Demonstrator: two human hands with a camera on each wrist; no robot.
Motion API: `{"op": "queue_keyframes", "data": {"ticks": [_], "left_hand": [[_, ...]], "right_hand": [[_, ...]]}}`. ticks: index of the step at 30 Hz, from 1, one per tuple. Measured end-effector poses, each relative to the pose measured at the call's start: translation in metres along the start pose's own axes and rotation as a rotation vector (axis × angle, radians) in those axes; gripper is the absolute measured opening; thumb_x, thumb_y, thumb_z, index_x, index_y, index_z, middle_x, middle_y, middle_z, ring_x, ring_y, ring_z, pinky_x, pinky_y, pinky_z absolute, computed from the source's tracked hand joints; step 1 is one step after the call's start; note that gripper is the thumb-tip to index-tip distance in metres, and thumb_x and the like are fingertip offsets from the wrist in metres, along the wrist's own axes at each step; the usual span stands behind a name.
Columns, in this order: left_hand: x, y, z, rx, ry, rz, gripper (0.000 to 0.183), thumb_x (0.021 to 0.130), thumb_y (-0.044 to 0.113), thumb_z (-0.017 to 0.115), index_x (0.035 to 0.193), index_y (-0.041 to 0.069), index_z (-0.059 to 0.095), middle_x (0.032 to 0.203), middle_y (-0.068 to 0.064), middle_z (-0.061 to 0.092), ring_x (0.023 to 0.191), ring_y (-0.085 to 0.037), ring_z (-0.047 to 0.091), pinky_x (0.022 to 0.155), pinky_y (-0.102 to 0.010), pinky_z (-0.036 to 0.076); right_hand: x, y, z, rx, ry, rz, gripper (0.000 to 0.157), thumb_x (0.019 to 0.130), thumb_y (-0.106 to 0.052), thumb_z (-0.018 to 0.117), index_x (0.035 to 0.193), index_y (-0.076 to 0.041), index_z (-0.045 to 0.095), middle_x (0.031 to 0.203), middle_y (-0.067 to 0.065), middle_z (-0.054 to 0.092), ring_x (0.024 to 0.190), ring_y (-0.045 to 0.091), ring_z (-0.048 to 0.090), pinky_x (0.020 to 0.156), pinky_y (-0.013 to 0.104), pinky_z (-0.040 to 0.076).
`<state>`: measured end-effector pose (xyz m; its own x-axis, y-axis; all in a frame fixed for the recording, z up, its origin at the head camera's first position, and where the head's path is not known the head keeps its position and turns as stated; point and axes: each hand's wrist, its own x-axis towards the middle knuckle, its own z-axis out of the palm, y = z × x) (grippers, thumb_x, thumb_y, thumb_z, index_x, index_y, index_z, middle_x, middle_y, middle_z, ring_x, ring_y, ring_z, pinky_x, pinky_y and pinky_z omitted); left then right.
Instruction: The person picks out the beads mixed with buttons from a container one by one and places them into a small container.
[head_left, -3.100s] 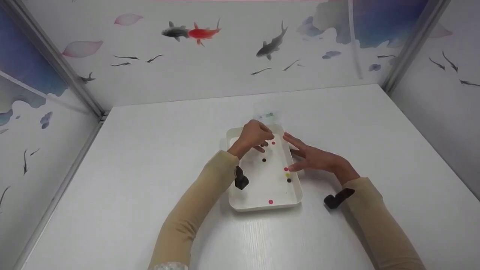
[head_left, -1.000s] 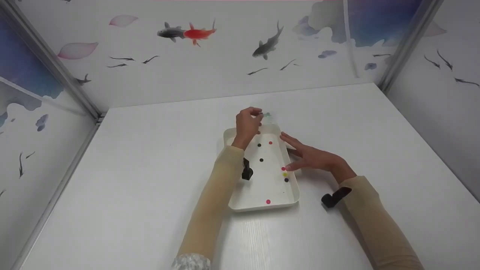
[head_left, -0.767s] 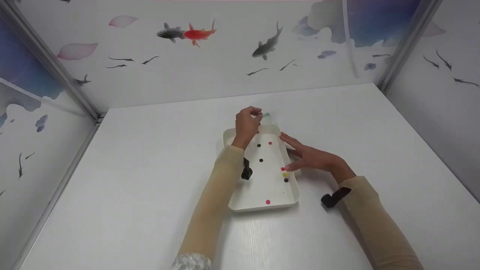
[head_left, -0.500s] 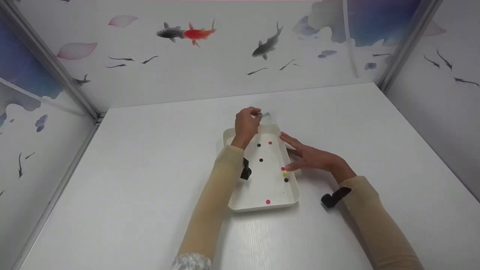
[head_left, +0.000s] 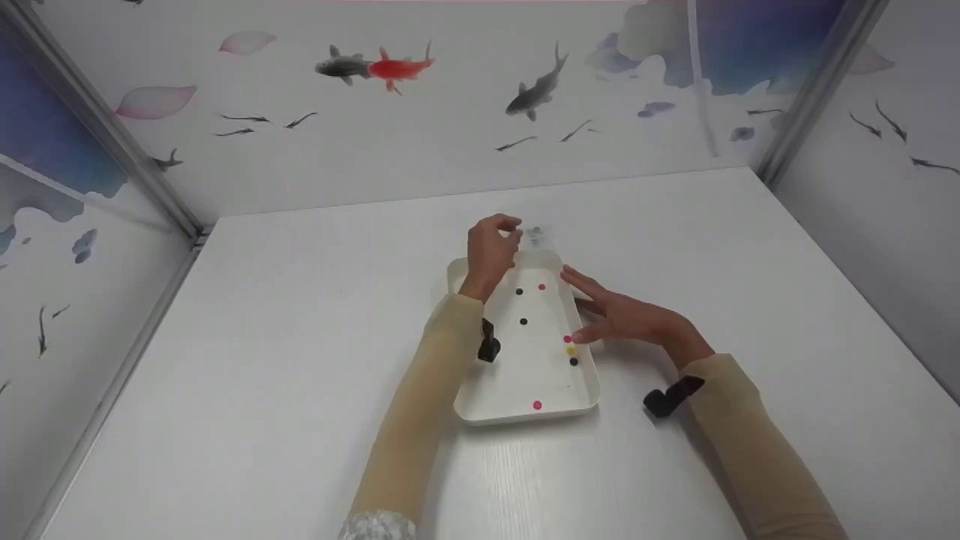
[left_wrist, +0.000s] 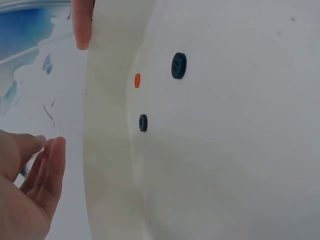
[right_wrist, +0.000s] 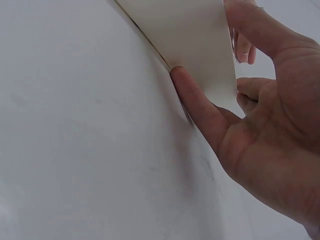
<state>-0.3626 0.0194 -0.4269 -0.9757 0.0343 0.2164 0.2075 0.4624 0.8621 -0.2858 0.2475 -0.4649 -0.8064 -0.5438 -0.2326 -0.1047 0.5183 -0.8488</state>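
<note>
My left hand [head_left: 489, 251] is over the far end of a shallow white tray [head_left: 495, 390], beside a small clear bag [head_left: 545, 244] with green bits in it. In the left wrist view its thumb and fingertips [left_wrist: 58, 150] come together; I cannot tell if they pinch something. At the tray's right side, my right hand [head_left: 622, 311] holds it, thumb over the rim and other fingers against the outer wall. Several loose buttons lie in the tray: black four-hole buttons [left_wrist: 178, 66], a small red-orange one [left_wrist: 137, 80], pink [head_left: 537, 405] and yellow [head_left: 571, 351].
A white table [head_left: 285, 360] surrounds the tray. Behind it rises a white panel [head_left: 450, 157] printed with fish, and similar panels stand at left and right. A dark camera [head_left: 666, 399] sticks out from the right sleeve, and another from the left.
My left hand has moved from above the tray's inside to its far end beside the bag. The green bits in the bag have shifted slightly nearer. My right hand stays at the tray.
</note>
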Motion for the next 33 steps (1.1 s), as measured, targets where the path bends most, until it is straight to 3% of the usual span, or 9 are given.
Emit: {"op": "queue_keyframes", "data": {"ticks": [11, 21, 29, 33], "left_hand": [[-0.003, 0.002, -0.017, -0.09, -0.008, -0.02, 0.022, 0.098, 0.011, 0.063, 0.117, 0.005, 0.07, 0.109, -0.01, 0.07, 0.082, -0.016, 0.069, 0.058, -0.02, 0.058], [-0.008, -0.002, -0.041, -0.113, -0.015, -0.052, 0.021, 0.098, 0.011, 0.064, 0.117, 0.004, 0.07, 0.108, -0.011, 0.069, 0.084, -0.018, 0.068, 0.059, -0.02, 0.057], [-0.012, -0.01, -0.065, -0.092, -0.061, -0.082, 0.021, 0.097, 0.014, 0.064, 0.115, 0.006, 0.07, 0.106, -0.01, 0.069, 0.079, -0.014, 0.066, 0.059, -0.021, 0.058], [-0.016, -0.013, -0.077, -0.061, -0.069, -0.085, 0.021, 0.098, 0.015, 0.063, 0.115, 0.006, 0.071, 0.104, -0.011, 0.069, 0.078, -0.014, 0.066, 0.058, -0.021, 0.058]], "right_hand": [[0.001, 0.006, -0.002, -0.009, 0.014, 0.022, 0.114, 0.08, -0.04, 0.083, 0.16, -0.041, 0.003, 0.169, -0.013, -0.012, 0.158, 0.032, 0.006, 0.124, 0.065, 0.009], [-0.003, 0.003, -0.004, 0.004, 0.009, -0.024, 0.11, 0.083, -0.032, 0.081, 0.162, -0.035, 0.004, 0.17, -0.012, -0.01, 0.158, 0.033, 0.01, 0.125, 0.062, 0.012], [-0.002, 0.001, -0.008, 0.014, 0.018, -0.027, 0.093, 0.092, -0.031, 0.072, 0.162, -0.03, 0.011, 0.17, -0.014, -0.005, 0.157, 0.035, 0.015, 0.124, 0.062, 0.017], [-0.005, -0.003, -0.012, -0.002, 0.03, 0.03, 0.087, 0.093, -0.036, 0.069, 0.161, -0.032, 0.014, 0.17, -0.013, 0.0, 0.155, 0.034, 0.022, 0.122, 0.064, 0.021]]}}
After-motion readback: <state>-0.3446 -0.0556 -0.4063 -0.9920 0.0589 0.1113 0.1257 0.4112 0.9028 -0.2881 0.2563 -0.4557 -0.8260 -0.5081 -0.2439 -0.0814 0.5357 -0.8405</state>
